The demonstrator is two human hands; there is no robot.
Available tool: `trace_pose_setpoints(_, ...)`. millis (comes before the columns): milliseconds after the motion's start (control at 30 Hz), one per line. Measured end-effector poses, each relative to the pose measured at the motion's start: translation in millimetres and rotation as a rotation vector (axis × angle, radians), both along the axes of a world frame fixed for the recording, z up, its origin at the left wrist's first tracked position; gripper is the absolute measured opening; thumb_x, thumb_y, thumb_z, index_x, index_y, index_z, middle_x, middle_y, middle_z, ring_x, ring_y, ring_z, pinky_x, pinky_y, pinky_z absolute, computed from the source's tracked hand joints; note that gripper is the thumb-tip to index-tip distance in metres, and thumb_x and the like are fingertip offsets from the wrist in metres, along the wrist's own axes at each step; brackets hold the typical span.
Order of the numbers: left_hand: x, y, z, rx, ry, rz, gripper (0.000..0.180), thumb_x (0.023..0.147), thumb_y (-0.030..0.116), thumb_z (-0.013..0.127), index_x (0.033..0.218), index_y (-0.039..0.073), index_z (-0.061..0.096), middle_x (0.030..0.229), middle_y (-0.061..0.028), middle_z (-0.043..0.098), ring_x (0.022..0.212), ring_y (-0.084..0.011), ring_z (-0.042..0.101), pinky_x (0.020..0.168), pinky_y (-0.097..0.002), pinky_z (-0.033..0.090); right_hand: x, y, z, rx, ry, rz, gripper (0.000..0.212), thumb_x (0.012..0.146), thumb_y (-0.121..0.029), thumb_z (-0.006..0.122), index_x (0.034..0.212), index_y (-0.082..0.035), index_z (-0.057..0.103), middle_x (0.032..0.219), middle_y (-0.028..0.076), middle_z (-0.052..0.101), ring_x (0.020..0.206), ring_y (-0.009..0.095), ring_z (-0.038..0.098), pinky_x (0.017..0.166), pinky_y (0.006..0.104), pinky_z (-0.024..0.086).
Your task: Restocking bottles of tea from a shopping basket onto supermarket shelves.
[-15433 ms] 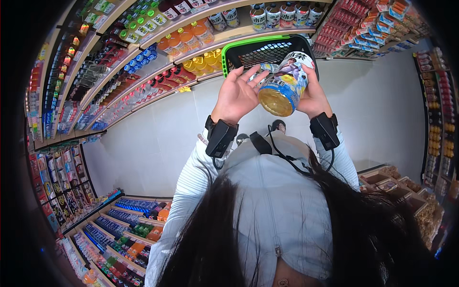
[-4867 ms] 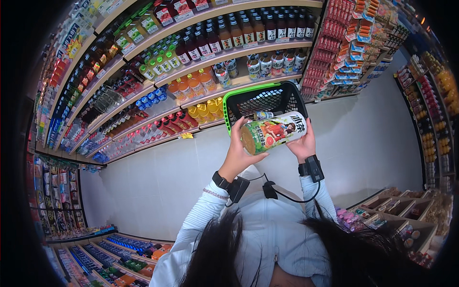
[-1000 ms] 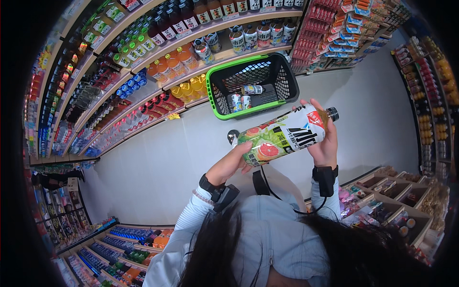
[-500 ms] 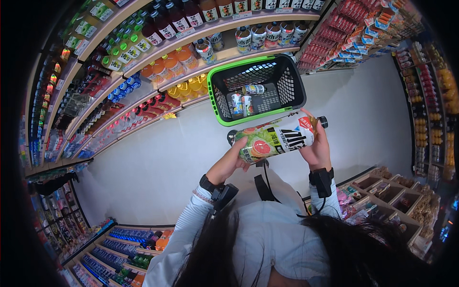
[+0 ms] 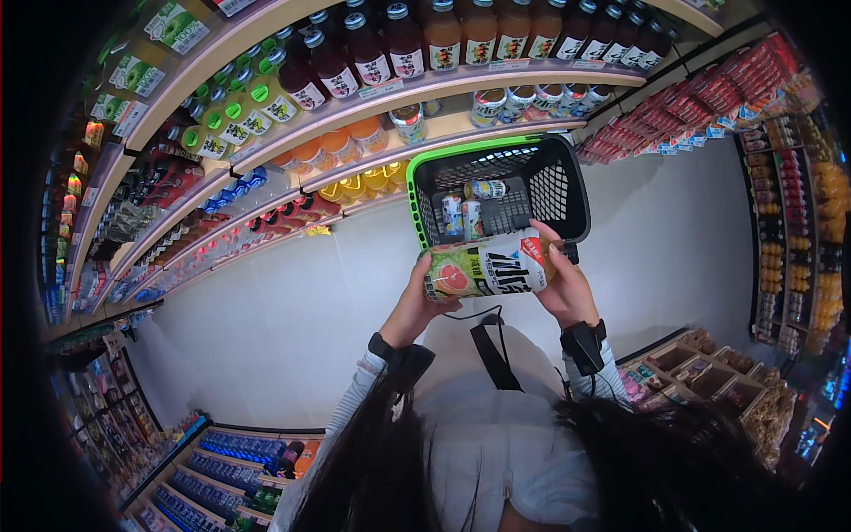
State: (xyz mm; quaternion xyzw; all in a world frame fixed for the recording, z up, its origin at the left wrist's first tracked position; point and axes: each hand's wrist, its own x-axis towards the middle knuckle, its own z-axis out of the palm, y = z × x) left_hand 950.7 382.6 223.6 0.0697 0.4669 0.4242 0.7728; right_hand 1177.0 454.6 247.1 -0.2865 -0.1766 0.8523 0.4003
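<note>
A large drink bottle with a white and green label picturing a cut grapefruit lies sideways before me. My left hand is closed on its base end, thumb along the side. My right hand grips the other end, near the dark cap, with the fingers over the top. Just beyond the bottle stands a black shopping basket with a green rim, its near edge partly hidden by the bottle. Inside lie a can on its side and two other small cans, one blue and white, one white and red.
Ahead and to the left, curved shelves carry rows of bottled drinks. Red snack packets hang at the far right. Another stocked shelf stands right. Wooden bins sit near right, and drink racks near left. Pale floor lies between.
The bottle now lies closer to level and overlaps the basket's near edge in view. The shelves and basket appear shifted right as the view has moved. Both hands still hold the bottle.
</note>
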Motion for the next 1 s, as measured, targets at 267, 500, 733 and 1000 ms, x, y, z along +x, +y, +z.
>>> trace_pose_setpoints(267,-34.2,45.2,-56.9,-0.014,-0.098,-0.090,0.055,0.090,0.058,0.031,0.123,0.016,0.044,0.102,-0.0043,0.059,0.078,-0.0133,0.055,0.076,-0.0315,0.046,-31.5,21.1,-35.2,-0.152,-0.034,-0.133,0.046,0.092,-0.022,0.046,0.135,-0.014,0.034,0.127,0.008,0.046,0.116,0.023,0.045,0.094,0.0392,0.039)
trace_pose_setpoints(500,-33.7,65.5,-106.0,-0.086,-0.155,-0.061,0.050,0.091,0.054,0.035,0.119,0.014,0.046,0.097,-0.0039,0.060,0.078,-0.0117,0.056,0.073,-0.0268,0.045,-35.5,28.4,-69.8,-0.211,-0.115,-0.168,0.049,0.093,-0.016,0.045,0.138,-0.011,0.027,0.130,0.011,0.042,0.118,0.024,0.043,0.097,0.0421,0.037)
trace_pose_setpoints(733,-22.3,82.9,-165.6,-0.102,0.083,0.018,0.038,0.091,0.046,0.044,0.113,0.015,0.049,0.090,0.0007,0.060,0.080,-0.0088,0.056,0.071,-0.0247,0.044,-49.0,42.5,-122.5,-0.251,-0.363,-0.249,0.052,0.090,-0.006,0.050,0.136,-0.001,0.028,0.125,0.013,0.046,0.110,0.018,0.049,0.092,0.0317,0.041)
trace_pose_setpoints(1000,-19.5,164.4,-225.1,-0.042,0.126,0.337,0.059,0.089,0.037,0.053,0.132,0.011,0.022,0.109,-0.0084,0.052,0.095,-0.0203,0.057,0.082,-0.0324,0.045,-79.4,140.0,-181.9,-0.119,-0.382,-0.225,0.057,0.085,-0.006,0.059,0.135,-0.001,0.032,0.119,0.013,0.052,0.102,0.018,0.055,0.084,0.0282,0.047)
